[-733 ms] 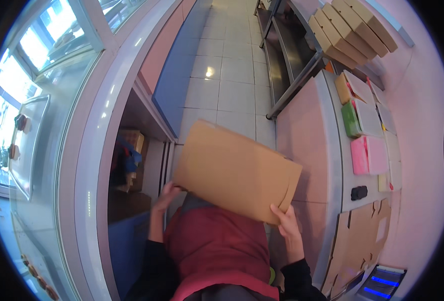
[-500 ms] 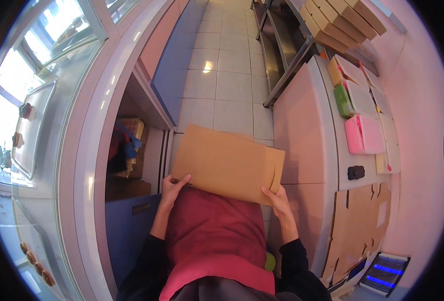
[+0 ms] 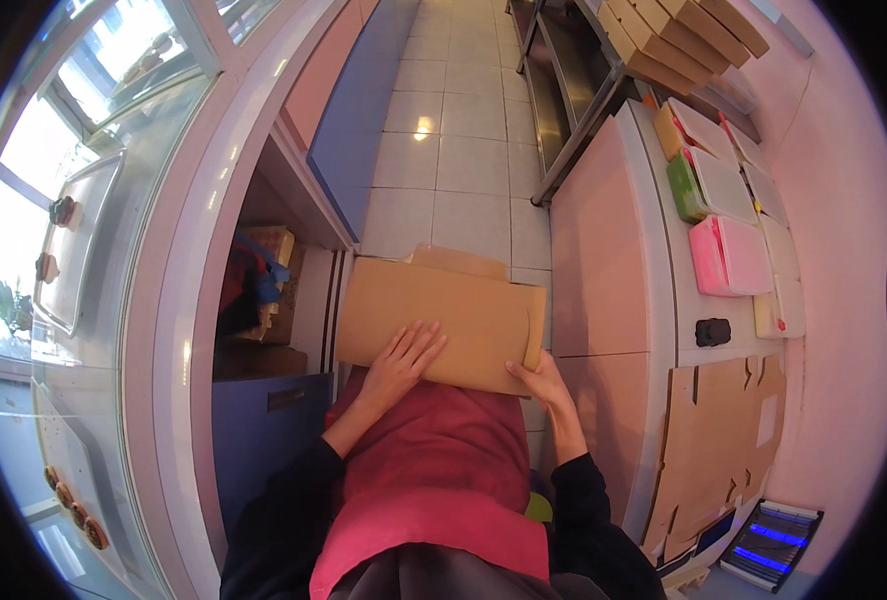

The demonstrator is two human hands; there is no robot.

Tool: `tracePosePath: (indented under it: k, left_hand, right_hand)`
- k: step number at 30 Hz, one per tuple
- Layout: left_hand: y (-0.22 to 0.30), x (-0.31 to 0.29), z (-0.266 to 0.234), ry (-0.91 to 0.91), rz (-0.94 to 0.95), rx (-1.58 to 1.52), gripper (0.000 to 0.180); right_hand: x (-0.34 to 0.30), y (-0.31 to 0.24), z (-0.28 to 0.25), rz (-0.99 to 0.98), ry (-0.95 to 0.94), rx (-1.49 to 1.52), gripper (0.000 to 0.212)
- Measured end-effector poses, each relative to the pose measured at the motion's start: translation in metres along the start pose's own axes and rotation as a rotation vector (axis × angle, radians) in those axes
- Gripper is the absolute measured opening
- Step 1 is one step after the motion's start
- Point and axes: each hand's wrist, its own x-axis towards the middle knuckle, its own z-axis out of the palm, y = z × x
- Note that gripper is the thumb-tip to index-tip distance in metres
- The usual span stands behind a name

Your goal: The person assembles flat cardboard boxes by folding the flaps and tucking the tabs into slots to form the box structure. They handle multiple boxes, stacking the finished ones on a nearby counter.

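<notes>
One folded cardboard box [image 3: 463,305] lies before the red apron [image 3: 428,450], left hand [image 3: 400,370] flat atop it, right hand [image 3: 543,382] in a closed grip on its near right corner; probably light, stiff, creasable, best held by opposite edges.

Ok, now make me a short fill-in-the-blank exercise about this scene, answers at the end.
1. The right hand grips the brown cardboard at its ____ end (left or right).
2. The left hand rests ____ it (on top of or underneath).
3. Between the green container and the small black object sits a ____ container (pink or blue).

Missing words: right; on top of; pink.
</notes>
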Motion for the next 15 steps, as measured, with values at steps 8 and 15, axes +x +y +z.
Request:
tracePosePath:
  k: [8, 15]
  left_hand:
    - [0.003, -0.012, 0.040, -0.109, 0.048, 0.052, 0.058]
    - [0.004, -0.009, 0.047, -0.133, 0.063, 0.090, 0.053]
  right_hand:
    - [-0.029, -0.051, 0.066, -0.506, 0.392, -1.124, 0.088]
    - [0.006, 0.008, 0.099, -0.792, 0.018, -1.260, 0.064]
